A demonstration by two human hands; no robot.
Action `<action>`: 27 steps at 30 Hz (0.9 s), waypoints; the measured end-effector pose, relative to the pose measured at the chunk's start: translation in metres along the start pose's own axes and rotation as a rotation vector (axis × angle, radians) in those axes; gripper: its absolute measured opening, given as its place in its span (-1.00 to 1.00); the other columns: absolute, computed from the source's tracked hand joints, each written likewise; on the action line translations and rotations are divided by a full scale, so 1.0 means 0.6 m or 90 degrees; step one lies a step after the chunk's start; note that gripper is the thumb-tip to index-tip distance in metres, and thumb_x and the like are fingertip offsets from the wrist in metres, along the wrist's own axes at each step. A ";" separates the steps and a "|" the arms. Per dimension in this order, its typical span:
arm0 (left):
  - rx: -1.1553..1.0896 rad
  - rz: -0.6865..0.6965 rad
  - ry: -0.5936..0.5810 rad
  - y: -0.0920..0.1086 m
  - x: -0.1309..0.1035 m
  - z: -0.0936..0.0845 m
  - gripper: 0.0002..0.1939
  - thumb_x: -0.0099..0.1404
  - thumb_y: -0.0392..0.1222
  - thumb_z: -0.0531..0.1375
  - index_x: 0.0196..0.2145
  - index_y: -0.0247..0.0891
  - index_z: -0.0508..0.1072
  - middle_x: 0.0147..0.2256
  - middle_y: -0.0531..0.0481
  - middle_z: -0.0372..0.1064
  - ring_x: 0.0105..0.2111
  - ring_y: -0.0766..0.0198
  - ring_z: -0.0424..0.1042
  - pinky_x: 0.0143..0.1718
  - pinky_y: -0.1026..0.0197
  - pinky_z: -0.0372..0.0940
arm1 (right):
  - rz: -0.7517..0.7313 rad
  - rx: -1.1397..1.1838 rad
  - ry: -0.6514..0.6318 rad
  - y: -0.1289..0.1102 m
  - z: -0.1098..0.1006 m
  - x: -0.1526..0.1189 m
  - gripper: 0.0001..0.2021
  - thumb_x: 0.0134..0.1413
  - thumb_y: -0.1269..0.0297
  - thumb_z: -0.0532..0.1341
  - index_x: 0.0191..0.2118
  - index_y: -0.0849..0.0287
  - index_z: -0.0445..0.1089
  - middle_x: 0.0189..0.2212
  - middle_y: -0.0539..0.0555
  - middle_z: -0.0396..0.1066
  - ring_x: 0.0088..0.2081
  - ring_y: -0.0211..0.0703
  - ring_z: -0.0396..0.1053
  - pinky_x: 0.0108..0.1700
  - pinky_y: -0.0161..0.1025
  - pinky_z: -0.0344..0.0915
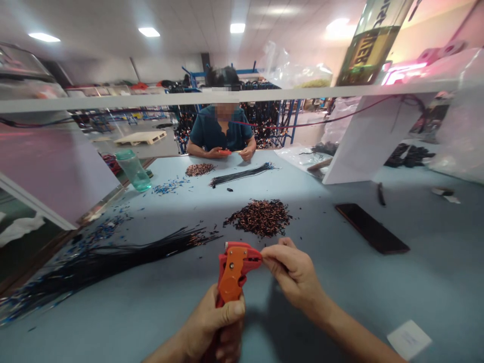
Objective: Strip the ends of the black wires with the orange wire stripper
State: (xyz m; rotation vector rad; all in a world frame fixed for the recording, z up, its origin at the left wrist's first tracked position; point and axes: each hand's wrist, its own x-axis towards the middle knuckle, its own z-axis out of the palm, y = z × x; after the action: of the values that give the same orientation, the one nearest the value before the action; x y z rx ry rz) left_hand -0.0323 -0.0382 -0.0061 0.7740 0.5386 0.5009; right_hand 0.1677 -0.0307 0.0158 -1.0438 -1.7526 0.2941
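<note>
My left hand (223,320) is wrapped round a red and orange wire stripper (232,272), held upright with its jaws to the right. At the jaw tip, my right hand (293,272) is closed in a pinch; what lies between the fingertips is too small to make out. Just beyond the tool is a heap of small black and copper-coloured pieces (260,218). To the left stretches a long bundle of black wires (124,262), copper-coloured at the end nearer the tool and blue at the far left end.
Across the table a co-worker (223,128) holds a red tool near a second copper heap (200,169) and wire bundle (242,174). A green bottle (133,170) stands left; a phone (372,228) and white paper (409,339) lie right. A white shelf (151,103) spans overhead.
</note>
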 end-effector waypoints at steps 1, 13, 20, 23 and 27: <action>0.003 0.000 0.006 0.000 0.001 -0.002 -0.53 0.08 0.11 0.36 -0.55 -0.21 0.18 -0.78 0.28 0.01 -0.83 0.53 -0.06 -0.78 0.40 0.06 | 0.011 -0.006 -0.005 0.001 0.001 0.000 -0.79 0.24 0.45 0.08 -0.37 0.13 0.39 -0.55 -0.05 0.44 -0.54 -0.25 0.24 -0.27 -0.20 0.12; -0.014 0.029 -0.014 0.010 0.007 -0.008 -0.60 0.13 0.01 0.34 -0.54 -0.24 0.21 -0.74 0.26 0.05 -0.81 0.53 0.00 -0.72 0.38 0.14 | 0.051 -0.043 -0.021 0.022 0.002 0.001 -0.80 0.26 0.38 0.10 -0.37 0.13 0.42 -0.50 -0.04 0.49 -0.50 -0.24 0.30 -0.23 -0.22 0.14; -0.055 0.139 0.063 0.039 0.008 -0.017 -0.69 0.16 -0.06 0.32 -0.46 -0.27 0.29 -0.62 0.18 0.18 -0.67 0.45 0.20 -0.49 0.26 0.28 | 0.142 -0.074 0.015 0.034 -0.005 0.004 -0.79 0.22 0.30 0.11 -0.40 0.14 0.45 -0.59 -0.03 0.41 -0.54 -0.22 0.26 -0.36 -0.28 0.21; -0.060 0.144 0.050 0.036 0.013 -0.017 -0.72 0.14 -0.08 0.33 -0.36 -0.30 0.36 -0.54 0.11 0.26 -0.56 0.35 0.32 -0.33 0.15 0.31 | 0.138 -0.089 0.007 0.031 0.000 0.002 -0.79 0.21 0.30 0.12 -0.39 0.13 0.46 -0.55 -0.01 0.47 -0.53 -0.22 0.28 -0.36 -0.28 0.22; -0.063 0.127 0.007 0.028 0.014 -0.019 -0.73 0.14 -0.10 0.32 -0.31 -0.31 0.37 -0.52 0.09 0.28 -0.53 0.33 0.34 -0.30 0.12 0.29 | 0.117 -0.100 0.000 0.029 0.003 0.001 -0.79 0.21 0.30 0.12 -0.38 0.14 0.47 -0.59 -0.03 0.44 -0.55 -0.22 0.27 -0.37 -0.27 0.20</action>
State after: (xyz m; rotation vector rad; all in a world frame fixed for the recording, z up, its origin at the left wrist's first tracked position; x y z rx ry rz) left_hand -0.0367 -0.0170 -0.0024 0.7336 0.4460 0.7120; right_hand 0.1747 -0.0194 0.0046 -1.3217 -1.7034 0.2741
